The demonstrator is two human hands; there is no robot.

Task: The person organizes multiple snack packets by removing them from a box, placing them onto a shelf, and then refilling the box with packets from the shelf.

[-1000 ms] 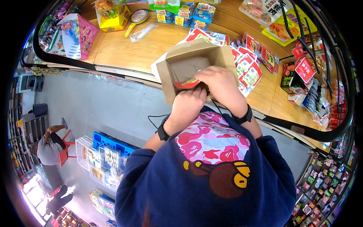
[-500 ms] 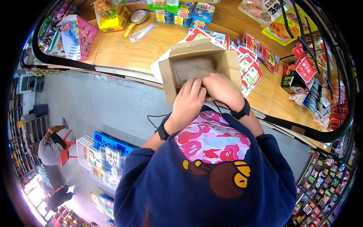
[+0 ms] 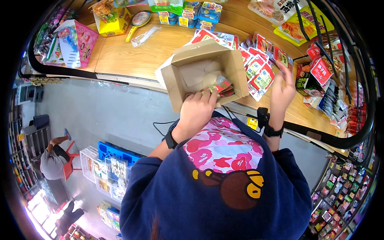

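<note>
An open brown cardboard box (image 3: 236, 68) rests at the shelf's front edge, tilted toward me. Inside it, red and green snack packets (image 3: 219, 89) lie against the near side. My left hand (image 3: 197, 111) reaches over that side, its fingers bent down onto the packets and holding them there. To the right of the box, my right hand (image 3: 283, 91) is raised with its fingers stretched out and nothing visible in it. Just beyond its fingertips lies a spread of loose red and white snack packets (image 3: 262, 76) on the wooden shelf.
A black rail (image 3: 316, 140) runs along the shelf's front. Blue-lidded tubs (image 3: 209, 14), a yellow-handled round toy (image 3: 140, 19) and a pink carton (image 3: 86, 44) stand farther back. Black wire hooks (image 3: 326, 44) hang at the right. Behind, a person sits on a red chair (image 3: 69, 162).
My right hand has come out of the box and moved right, toward the loose packets. Packets now show inside the box under my left hand, which stays at its near side.
</note>
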